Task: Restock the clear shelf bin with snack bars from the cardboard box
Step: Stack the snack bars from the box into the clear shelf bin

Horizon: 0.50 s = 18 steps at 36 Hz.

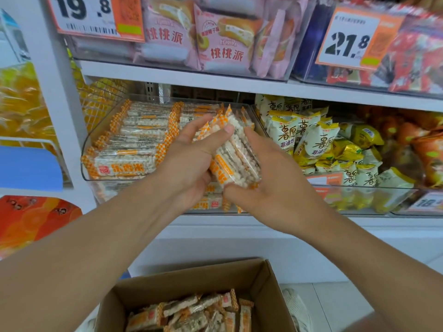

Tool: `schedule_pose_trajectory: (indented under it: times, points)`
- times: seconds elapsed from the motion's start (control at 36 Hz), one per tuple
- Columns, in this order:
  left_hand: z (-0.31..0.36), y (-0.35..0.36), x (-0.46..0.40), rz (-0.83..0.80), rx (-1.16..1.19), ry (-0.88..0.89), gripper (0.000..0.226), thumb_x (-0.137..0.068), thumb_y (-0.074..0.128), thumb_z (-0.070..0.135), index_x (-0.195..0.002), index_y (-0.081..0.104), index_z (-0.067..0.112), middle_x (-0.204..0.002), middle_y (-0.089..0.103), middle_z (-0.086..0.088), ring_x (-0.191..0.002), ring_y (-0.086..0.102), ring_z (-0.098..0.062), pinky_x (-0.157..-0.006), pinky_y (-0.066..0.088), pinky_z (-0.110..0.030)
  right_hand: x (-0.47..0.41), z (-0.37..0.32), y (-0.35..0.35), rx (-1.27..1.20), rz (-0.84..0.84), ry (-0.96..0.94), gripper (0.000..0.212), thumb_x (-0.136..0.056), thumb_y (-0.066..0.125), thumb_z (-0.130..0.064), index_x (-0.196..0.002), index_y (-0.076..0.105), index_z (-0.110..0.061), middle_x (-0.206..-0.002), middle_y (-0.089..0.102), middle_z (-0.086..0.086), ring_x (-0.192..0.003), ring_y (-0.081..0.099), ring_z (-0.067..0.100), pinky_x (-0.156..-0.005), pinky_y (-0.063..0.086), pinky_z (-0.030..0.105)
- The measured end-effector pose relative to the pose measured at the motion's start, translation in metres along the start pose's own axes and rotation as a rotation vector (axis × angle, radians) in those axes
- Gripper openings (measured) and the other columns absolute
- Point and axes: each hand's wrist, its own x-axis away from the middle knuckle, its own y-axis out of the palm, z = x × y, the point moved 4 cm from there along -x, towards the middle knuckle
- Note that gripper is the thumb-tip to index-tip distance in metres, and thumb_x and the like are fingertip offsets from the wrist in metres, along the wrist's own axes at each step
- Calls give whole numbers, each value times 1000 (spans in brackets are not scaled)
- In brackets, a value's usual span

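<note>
Both hands, left hand [191, 161] and right hand [271, 188], clamp a bundle of rice snack bars [233, 152] over the half-filled clear shelf bin [100, 137]; below it, the cardboard box [271, 291] holds many more.

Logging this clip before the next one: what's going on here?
A person is restocking a shop shelf. Both hands, left and right, hold a bundle of bars between them at the right end of the clear bin. The bin's left side already holds a neat row of the same bars. The box below still has loose bars in it, so the job isn't finished.
</note>
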Motion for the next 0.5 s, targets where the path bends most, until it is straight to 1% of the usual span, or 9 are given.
schedule_pose_trajectory:
  times: [0.06, 0.11, 0.19, 0.22, 0.28, 0.31, 0.36, 0.42, 0.5]
  points:
    - [-3, 3, 2, -4, -10, 1, 46, -84, 75, 18, -128, 60, 22, -102, 76, -5, -86, 74, -21, -64, 59, -35, 0, 2, 4, 49, 16, 12, 97, -74, 76, -57, -153, 29, -25, -135, 42, -8, -123, 43, 6, -99, 43, 26]
    - [-3, 6, 1, -1, -33, 4, 46, -86, 75, 21, -129, 61, 19, -106, 75, -6, -90, 74, -22, -64, 59, -34, -3, 5, 5, 89, 36, 15, 101, -77, 71, -65, -156, 23, -25, -140, 43, -5, -128, 41, 9, -102, 43, 30]
    - [8, 9, -6, -43, -205, 67, 40, -90, 67, 40, -124, 63, 19, -109, 75, -4, -102, 71, -25, -88, 59, -42, -12, 11, -3, 127, 91, 29, 96, -80, 63, -65, -158, 18, -31, -136, 50, -3, -124, 47, 13, -93, 43, 29]
    - [15, 8, -8, -37, -330, 133, 36, -93, 61, 48, -118, 64, 22, -109, 74, -1, -103, 71, -22, -93, 56, -42, -16, 13, -7, 139, 115, 38, 96, -79, 64, -63, -158, 17, -34, -134, 52, -2, -122, 49, 15, -88, 40, 27]
    - [34, -4, -15, 19, -690, 390, 34, -98, 51, 52, -121, 60, 28, -119, 66, 9, -111, 63, -12, -100, 49, -30, -23, 18, -14, 202, 131, 77, 92, -80, 69, -55, -156, 19, -40, -128, 52, 3, -116, 49, 19, -78, 33, 24]
    - [44, -11, -18, 35, -962, 561, 41, -99, 49, 51, -131, 55, 26, -129, 59, 8, -120, 55, -10, -103, 43, -26, -27, 21, -16, 243, 133, 94, 90, -80, 69, -52, -155, 21, -40, -126, 51, 6, -116, 49, 22, -79, 34, 26]
    - [50, -24, -26, -67, -1522, 789, 65, -94, 46, 56, -147, 41, 18, -150, 43, -4, -140, 38, -20, -113, 32, -34, -37, 26, -15, 312, 142, 131, 86, -80, 68, -49, -154, 25, -38, -128, 47, 10, -120, 47, 30, -91, 44, 32]
    - [43, -42, -37, -229, -1851, 773, 81, -87, 37, 66, -153, 33, 19, -159, 31, -11, -148, 25, -30, -119, 25, -48, -47, 29, -13, 359, 142, 181, 83, -80, 65, -50, -153, 30, -34, -130, 42, 13, -121, 48, 37, -97, 47, 41]
    - [28, -67, -48, -318, -2045, 521, 77, -93, 30, 70, -158, 15, 31, -165, 14, -2, -152, 12, -25, -121, 16, -52, -60, 26, -8, 443, 124, 226, 69, -80, 64, -50, -143, 44, -28, -133, 44, 17, -116, 52, 41, -92, 48, 43]
